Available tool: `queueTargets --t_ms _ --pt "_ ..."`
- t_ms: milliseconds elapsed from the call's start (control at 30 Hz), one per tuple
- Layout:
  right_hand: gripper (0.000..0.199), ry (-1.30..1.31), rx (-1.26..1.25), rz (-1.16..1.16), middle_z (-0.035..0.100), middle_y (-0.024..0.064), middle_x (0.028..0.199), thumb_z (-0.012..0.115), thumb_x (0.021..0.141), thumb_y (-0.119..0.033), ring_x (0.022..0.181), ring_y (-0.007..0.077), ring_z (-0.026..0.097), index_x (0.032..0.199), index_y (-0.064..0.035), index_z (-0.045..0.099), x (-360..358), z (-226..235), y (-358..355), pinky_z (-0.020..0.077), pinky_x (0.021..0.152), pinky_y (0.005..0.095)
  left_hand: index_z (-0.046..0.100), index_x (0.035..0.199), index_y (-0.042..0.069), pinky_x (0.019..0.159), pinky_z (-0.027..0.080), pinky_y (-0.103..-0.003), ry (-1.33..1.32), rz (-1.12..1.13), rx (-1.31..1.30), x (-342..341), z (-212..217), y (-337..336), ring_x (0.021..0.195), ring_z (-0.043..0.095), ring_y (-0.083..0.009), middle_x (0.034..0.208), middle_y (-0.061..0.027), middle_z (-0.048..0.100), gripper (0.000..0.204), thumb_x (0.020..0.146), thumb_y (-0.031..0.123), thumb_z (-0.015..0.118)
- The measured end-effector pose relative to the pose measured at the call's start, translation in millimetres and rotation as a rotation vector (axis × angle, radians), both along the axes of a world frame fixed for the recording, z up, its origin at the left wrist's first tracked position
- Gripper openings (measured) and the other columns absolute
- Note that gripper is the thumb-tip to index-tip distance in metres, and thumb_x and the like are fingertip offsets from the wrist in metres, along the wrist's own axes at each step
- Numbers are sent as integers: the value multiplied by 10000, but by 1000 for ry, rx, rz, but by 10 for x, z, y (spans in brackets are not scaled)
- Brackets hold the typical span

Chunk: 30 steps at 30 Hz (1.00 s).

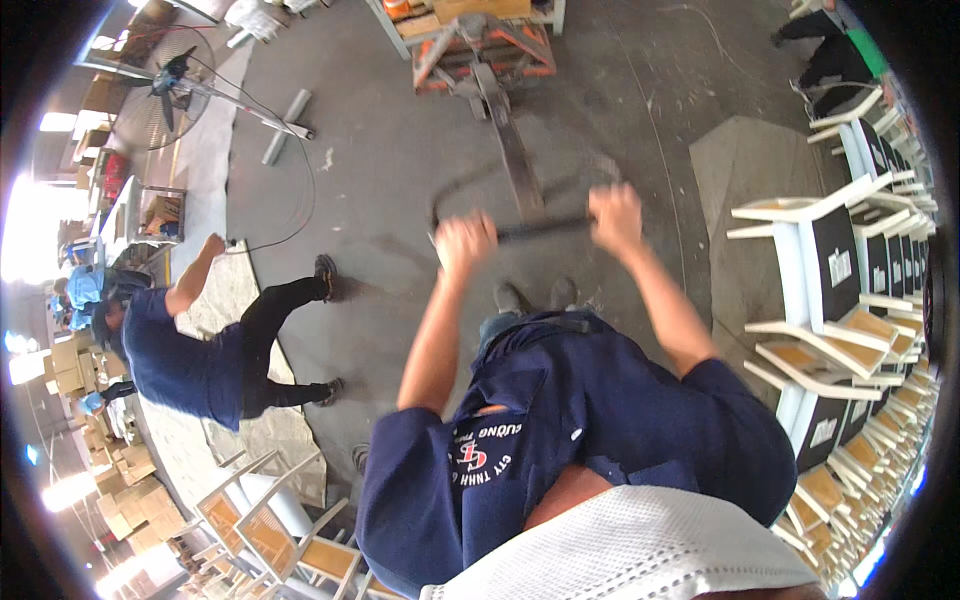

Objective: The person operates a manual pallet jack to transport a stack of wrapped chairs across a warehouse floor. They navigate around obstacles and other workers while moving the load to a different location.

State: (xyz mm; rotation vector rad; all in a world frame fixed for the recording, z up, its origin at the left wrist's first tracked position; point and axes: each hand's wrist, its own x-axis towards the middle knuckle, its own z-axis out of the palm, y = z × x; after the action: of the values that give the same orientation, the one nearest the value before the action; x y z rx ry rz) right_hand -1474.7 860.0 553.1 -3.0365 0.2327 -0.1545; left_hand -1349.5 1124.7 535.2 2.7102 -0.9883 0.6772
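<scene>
Both my arms reach forward in navy short sleeves. My left hand (465, 240) and my right hand (615, 215) each grip the black loop handle (545, 228) of an orange pallet jack (485, 50). The jack's grey tiller (510, 140) runs from the handle up to the orange body at the top of the view. My hands and the handle are motion-blurred. My shoes (535, 295) show on the grey concrete floor just below the handle.
A person in a navy shirt and black trousers (200, 350) leans over a mat at the left. A floor fan (165, 85) stands top left. White chairs (830, 270) are stacked along the right, with more chairs (260, 520) bottom left. Another person (840, 55) is top right.
</scene>
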Motion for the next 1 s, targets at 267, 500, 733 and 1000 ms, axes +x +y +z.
queueTargets --t_ms 267,500,733,1000 --pt "249 198 216 226 654 143 758 670 597 -255 762 340 639 788 -97 650 -113 -163 -176 494 670 461 676 830 -5 770 496 -474 706 -52 204 -119 5 -43 805 636 -390 834 -237 648 460 876 328 362" --pt "320 -13 -15 76 675 122 862 683 635 -251 843 302 643 921 -109 680 768 1083 -412 506 734 428 690 886 6 893 452 -440 522 53 -73 679 1295 -398 978 603 -382 973 -231 642 520 875 361 310" --pt "358 19 22 -15 666 132 963 694 672 -256 943 295 630 1002 -120 663 309 675 0 499 788 415 668 996 37 887 466 -428 464 16 117 244 792 -68 970 623 -345 968 -201 658 439 877 295 333" --pt "339 35 11 -17 660 141 967 692 671 -237 937 316 624 990 -129 654 -74 652 202 496 779 427 657 981 97 787 510 -420 390 -89 264 -149 806 102 926 647 -313 974 -141 672 346 894 241 355"
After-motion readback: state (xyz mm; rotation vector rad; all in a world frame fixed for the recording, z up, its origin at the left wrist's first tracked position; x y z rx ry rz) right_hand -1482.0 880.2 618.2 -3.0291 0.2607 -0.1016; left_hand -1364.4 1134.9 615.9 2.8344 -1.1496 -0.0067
